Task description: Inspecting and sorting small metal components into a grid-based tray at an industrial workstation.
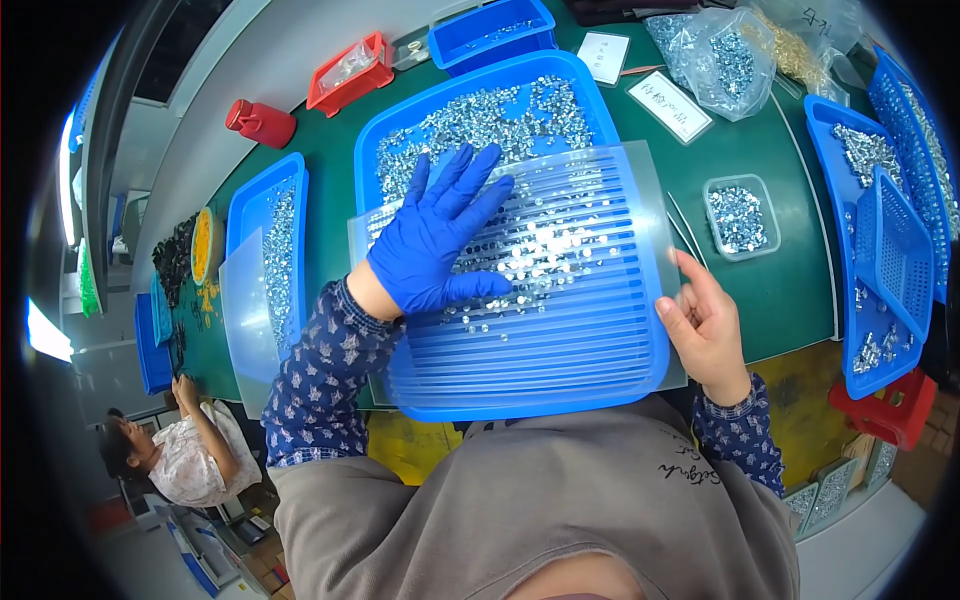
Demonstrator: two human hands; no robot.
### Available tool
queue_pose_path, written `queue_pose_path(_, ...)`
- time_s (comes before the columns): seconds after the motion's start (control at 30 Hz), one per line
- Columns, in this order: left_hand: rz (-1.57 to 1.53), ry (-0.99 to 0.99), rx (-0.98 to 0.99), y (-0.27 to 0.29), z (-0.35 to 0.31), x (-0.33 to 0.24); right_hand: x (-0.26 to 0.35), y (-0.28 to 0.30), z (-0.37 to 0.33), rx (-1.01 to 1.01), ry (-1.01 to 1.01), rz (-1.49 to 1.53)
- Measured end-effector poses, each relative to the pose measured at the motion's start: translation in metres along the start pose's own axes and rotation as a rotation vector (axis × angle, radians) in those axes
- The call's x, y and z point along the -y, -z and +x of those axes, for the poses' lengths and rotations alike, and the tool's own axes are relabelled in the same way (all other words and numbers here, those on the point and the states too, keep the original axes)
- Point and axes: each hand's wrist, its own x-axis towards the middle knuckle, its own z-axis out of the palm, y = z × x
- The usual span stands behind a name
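My left hand [435, 240], in a blue glove, lies with spread fingers over a clear, ribbed plastic sheet [590, 345]. Small shiny silver parts [540, 255] are scattered on the sheet, thickest right of the glove. My bare right hand [708, 325] grips the sheet's right edge between thumb and fingers. Beneath the sheet shows a blue tray [520, 405]. Just beyond, a large blue tray [590, 75] holds many loose silver parts, its near end covered by the sheet.
Tweezers [686, 228] and a clear tub of parts [740, 215] lie to the right. Blue trays and baskets [895, 260] line the far right. At left stand another blue tray [240, 215] and a red bottle [262, 124]. A co-worker [190, 445] sits at lower left.
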Motion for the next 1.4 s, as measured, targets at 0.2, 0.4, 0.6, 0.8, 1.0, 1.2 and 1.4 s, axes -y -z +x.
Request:
queue_pose_path(0.2, 0.030, 0.036, 0.084, -0.007, -0.021, -0.011, 0.001, -0.001, 0.001, 0.007, -0.010, 0.009)
queue_pose_path(0.4, -0.069, 0.029, 0.061, -0.014, -0.022, -0.009, 0.001, -0.001, -0.001, 0.000, -0.033, 0.007)
queue_pose_path(0.6, -0.144, 0.049, 0.093, -0.013, -0.032, -0.014, 0.003, -0.002, 0.000, -0.003, -0.034, 0.003)
queue_pose_path(0.8, -0.195, 0.114, 0.067, -0.014, -0.039, -0.015, 0.003, -0.002, 0.000, 0.001, -0.038, 0.007)
queue_pose_path(1.0, -0.103, 0.143, 0.025, -0.009, -0.044, -0.015, 0.002, -0.001, 0.000, 0.003, -0.040, 0.017)
queue_pose_path(1.2, 0.091, 0.161, 0.060, -0.008, -0.046, -0.026, 0.003, -0.001, -0.001, 0.000, -0.030, 0.011)
queue_pose_path(1.4, 0.045, 0.137, 0.042, -0.009, -0.044, -0.020, 0.002, -0.002, 0.000, 0.001, -0.035, 0.013)
